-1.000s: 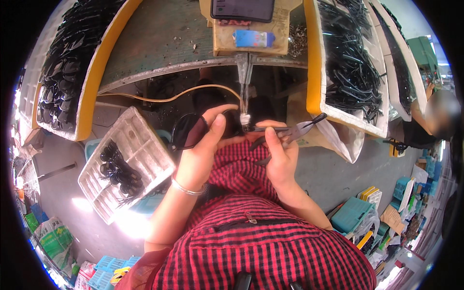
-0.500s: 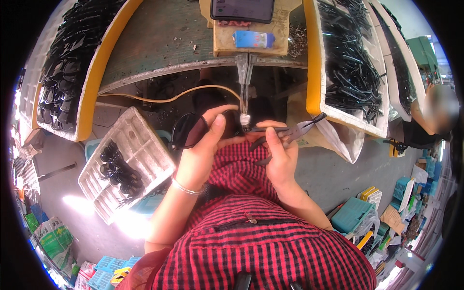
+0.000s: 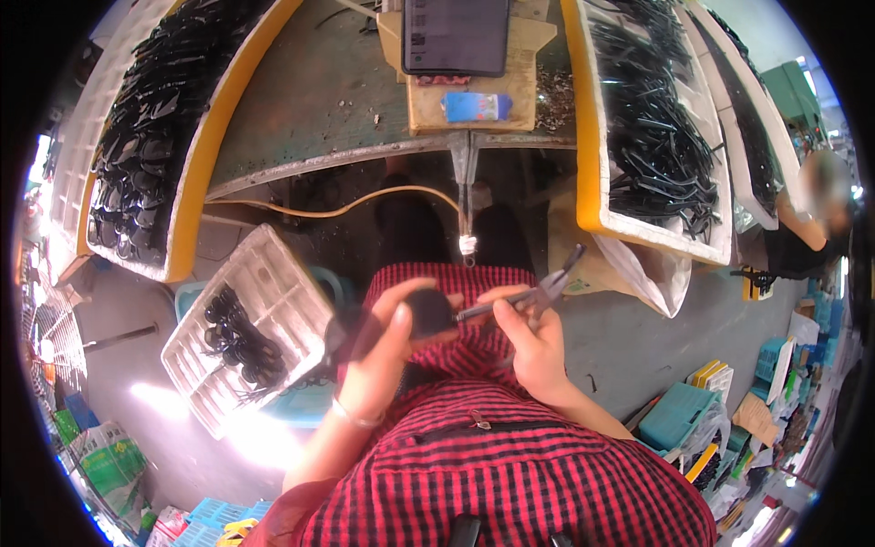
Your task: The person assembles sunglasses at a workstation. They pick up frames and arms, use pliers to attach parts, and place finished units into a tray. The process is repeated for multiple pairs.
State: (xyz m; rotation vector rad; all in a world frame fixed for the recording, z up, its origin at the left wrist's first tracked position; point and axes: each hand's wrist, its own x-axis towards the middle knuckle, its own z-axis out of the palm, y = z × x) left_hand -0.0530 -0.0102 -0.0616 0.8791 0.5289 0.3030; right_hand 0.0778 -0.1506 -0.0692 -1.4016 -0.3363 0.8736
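Note:
My left hand [image 3: 381, 357] grips a pair of dark sunglasses [image 3: 427, 314] by the front, the lenses facing up over my lap. My right hand [image 3: 536, 342] pinches thin dark temple arms [image 3: 533, 296] that stick out to the right and meet the frame's right end. Both hands hover above my red checked shirt [image 3: 474, 456]. A slim metal driver tool [image 3: 467, 205] hangs down from the bench edge, its taped tip just above and apart from the sunglasses.
A white tray [image 3: 283, 283] with several dark sunglasses lies at my left. Yellow-rimmed bins of black fronts [image 3: 196, 173] and black temple arms [image 3: 592, 182] flank the green bench [image 3: 319, 100]. A dark screen [image 3: 456, 36] rests on a wooden block. Another person [image 3: 816, 214] works at right.
Both hands have dropped from the driver tip toward my lap, taking the sunglasses and temple arms with them. The tool now hangs free.

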